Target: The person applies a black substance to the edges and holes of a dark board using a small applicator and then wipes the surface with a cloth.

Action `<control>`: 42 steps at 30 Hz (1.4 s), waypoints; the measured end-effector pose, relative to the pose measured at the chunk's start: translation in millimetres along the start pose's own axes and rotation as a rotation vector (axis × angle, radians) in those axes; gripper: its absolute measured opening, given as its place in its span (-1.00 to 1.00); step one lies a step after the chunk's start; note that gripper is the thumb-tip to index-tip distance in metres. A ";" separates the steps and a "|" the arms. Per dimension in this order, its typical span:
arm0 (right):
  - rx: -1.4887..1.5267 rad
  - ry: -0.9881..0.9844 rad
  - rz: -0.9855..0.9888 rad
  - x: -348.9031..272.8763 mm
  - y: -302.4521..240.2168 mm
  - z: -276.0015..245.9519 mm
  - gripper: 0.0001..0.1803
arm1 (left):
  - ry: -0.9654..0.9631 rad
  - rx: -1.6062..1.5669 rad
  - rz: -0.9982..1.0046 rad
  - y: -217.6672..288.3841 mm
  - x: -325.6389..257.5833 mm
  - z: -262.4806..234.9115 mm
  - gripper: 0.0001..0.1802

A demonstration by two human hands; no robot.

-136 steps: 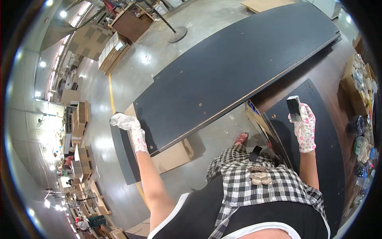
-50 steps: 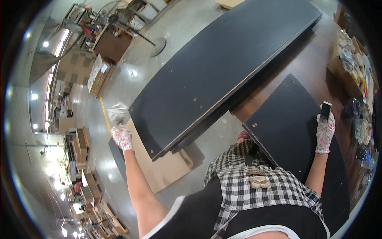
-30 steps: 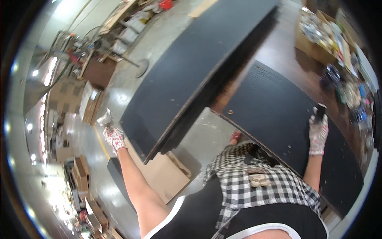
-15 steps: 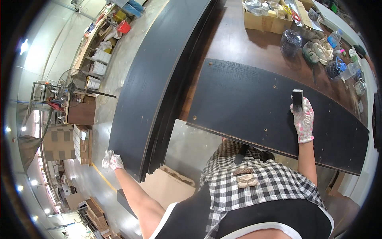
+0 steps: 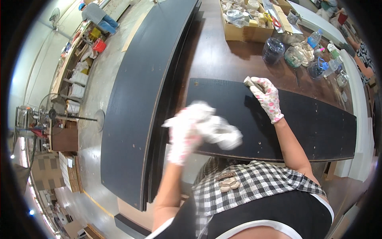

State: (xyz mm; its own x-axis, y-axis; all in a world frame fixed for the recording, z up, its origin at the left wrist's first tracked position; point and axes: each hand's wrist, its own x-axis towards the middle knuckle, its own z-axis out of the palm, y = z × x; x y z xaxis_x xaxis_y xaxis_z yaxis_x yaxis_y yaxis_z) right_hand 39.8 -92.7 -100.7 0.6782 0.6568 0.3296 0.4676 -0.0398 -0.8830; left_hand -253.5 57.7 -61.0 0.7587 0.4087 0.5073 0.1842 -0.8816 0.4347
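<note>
Head: hands curled, left (image 5: 184, 137) round cloth (image 5: 221, 133), right (image 5: 268, 97) round block (image 5: 248, 82).

Around the brown table (image 5: 217, 49)
A cardboard box (image 5: 247, 35) stands near plastic bottles (image 5: 314, 39); at left, a red bucket (image 5: 99, 46), a pedestal fan (image 5: 52, 114), a person in blue trousers (image 5: 95, 16).
</note>
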 end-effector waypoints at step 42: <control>0.680 -0.231 0.176 119.3 -63.6 169.1 -0.62 | 0.329 -0.706 -0.272 -15.5 9.3 33.4 -0.54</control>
State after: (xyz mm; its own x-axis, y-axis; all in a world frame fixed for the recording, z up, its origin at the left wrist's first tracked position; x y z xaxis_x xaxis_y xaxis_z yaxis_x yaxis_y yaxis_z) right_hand -4.9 115.5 -61.7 0.5390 0.8285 0.1517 -0.1420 0.2669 -0.9532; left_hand -228.5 67.3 -87.9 0.5026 0.7311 0.4614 -0.1840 -0.4310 0.8834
